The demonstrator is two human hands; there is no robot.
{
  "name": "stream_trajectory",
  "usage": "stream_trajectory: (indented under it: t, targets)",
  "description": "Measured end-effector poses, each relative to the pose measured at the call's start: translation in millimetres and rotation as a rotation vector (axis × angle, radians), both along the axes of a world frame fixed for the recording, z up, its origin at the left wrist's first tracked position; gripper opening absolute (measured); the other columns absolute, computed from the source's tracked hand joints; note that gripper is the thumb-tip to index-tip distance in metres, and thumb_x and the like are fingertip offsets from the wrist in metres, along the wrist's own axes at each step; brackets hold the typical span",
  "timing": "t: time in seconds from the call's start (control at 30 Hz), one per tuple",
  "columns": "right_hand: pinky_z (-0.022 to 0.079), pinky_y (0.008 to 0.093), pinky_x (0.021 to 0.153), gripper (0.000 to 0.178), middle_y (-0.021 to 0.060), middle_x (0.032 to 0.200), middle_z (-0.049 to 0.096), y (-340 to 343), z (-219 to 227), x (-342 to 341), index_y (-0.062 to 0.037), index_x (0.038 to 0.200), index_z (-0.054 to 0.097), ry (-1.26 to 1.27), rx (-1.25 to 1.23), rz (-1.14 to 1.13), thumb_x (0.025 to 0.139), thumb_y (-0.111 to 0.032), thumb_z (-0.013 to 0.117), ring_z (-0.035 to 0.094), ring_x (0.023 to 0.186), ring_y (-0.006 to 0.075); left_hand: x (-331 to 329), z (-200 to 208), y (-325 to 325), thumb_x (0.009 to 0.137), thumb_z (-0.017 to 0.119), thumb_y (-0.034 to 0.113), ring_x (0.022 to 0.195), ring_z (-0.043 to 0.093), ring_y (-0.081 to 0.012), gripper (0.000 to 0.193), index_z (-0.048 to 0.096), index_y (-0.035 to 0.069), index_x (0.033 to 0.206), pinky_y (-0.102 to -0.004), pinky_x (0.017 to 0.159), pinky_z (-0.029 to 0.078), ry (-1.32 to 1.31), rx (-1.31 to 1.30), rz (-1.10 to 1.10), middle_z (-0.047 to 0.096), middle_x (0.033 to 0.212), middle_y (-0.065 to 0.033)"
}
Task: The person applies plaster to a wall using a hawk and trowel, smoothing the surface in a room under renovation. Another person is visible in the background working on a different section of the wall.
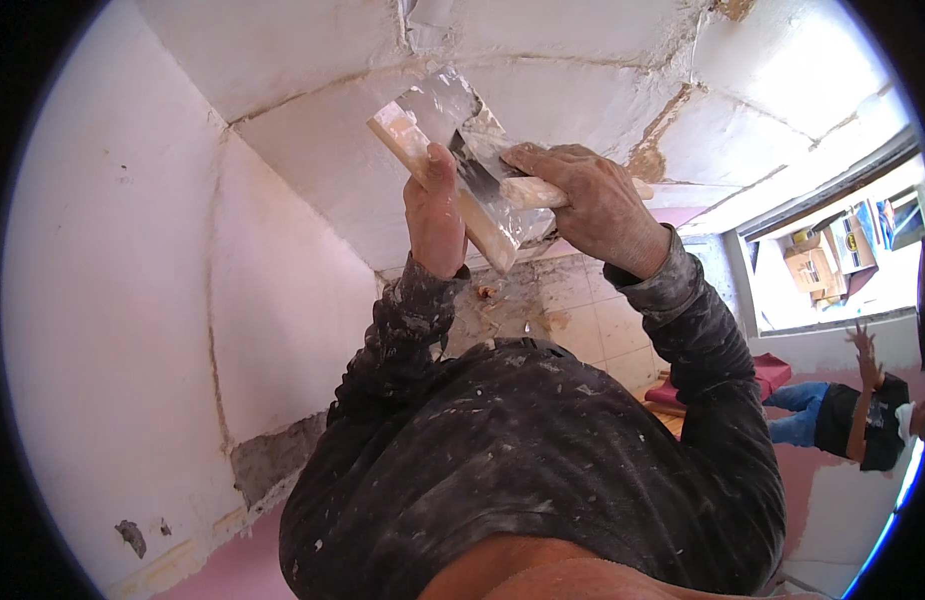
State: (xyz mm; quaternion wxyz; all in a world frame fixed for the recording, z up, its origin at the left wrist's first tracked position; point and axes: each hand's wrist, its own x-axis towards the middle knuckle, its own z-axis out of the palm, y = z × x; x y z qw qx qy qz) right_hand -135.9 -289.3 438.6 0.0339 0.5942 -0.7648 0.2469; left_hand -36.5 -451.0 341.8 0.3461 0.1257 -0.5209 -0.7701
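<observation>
My left hand is closed around the light wooden back of a wide plastering spatula, its thumb along the wood. The metal blade of this spatula is smeared with wet white plaster. My right hand grips a putty knife by its pale wooden handle. Its fingers reach over the wide blade, and the putty knife's own blade seems to lie against it, though the overlap makes its edges hard to tell. A lump of white plaster sits near the wide blade's far side. Both sleeves are spattered with white.
Panelled white wall with filled seams rises ahead and on the left. A bare grey patch shows low on it. Floor tiles carry debris. At right are a window opening with cardboard boxes beyond, and another person.
</observation>
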Motion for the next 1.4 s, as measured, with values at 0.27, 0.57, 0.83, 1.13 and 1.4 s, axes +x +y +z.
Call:
stream_trajectory:
  t: [0.27,0.57,0.83,1.13,1.4]
  targets:
    - [0.053,0.0353,0.078,0.029,0.011,0.095,0.072,18.9,-14.4,-14.7,0.0021,0.114,0.066,-0.641,-0.094,-0.045,0.087,-0.007,0.064,0.067,0.087,0.0221,35.9,-2.4,-46.0,0.107,0.034,0.045,0.122,0.053,-0.026,0.055,0.038,0.005,0.145,-0.0397,0.105,0.045,0.249,0.259,0.076,0.051,0.133,-0.0124]
    - [0.051,0.0384,0.08,0.032,0.0138,0.103,0.061,-127.5,-40.0,-5.6,-0.0016,0.115,0.063,-0.606,-0.655,-0.331,0.088,-0.019,0.067,0.063,0.093,0.0261,89.6,-6.7,-58.0,0.104,0.042,0.05,0.133,0.044,-0.0303,0.065,0.028,0.007,0.151,-0.0463,0.112,0.036,0.356,0.251,0.179,0.043,0.145,-0.0125]
    - [0.051,0.0439,0.083,0.064,0.0227,0.11,0.051,-189.3,-37.2,0.2,0.0073,0.136,0.045,0.232,-0.866,-0.535,0.074,0.006,0.06,0.055,0.1,0.0381,109.9,13.7,-46.1,0.102,0.045,0.051,0.138,0.036,-0.0327,0.072,0.021,0.009,0.154,-0.0487,0.115,0.031,0.32,0.151,0.359,0.033,0.152,-0.0142]
    - [0.05,0.0455,0.078,0.068,0.0232,0.108,0.049,-255.4,-76.4,-6.9,0.0156,0.142,0.029,0.076,-0.655,-0.389,0.084,-0.004,0.058,0.053,0.098,0.0377,108.1,21.5,-38.1,0.103,0.042,0.051,0.141,0.033,-0.0314,0.075,0.016,0.005,0.156,-0.0475,0.119,0.027,0.295,0.261,0.393,0.028,0.155,-0.0151]
    - [0.05,0.046,0.087,0.066,0.0201,0.12,0.051,-175.4,-151.9,-22.5,0.0073,0.142,0.04,0.312,-0.205,-0.072,0.079,0.0,0.059,0.054,0.107,0.0363,112.6,-1.8,-51.0,0.102,0.042,0.052,0.139,0.037,-0.0304,0.073,0.02,0.007,0.154,-0.0467,0.116,0.032,0.236,0.176,0.433,0.033,0.153,-0.0149]
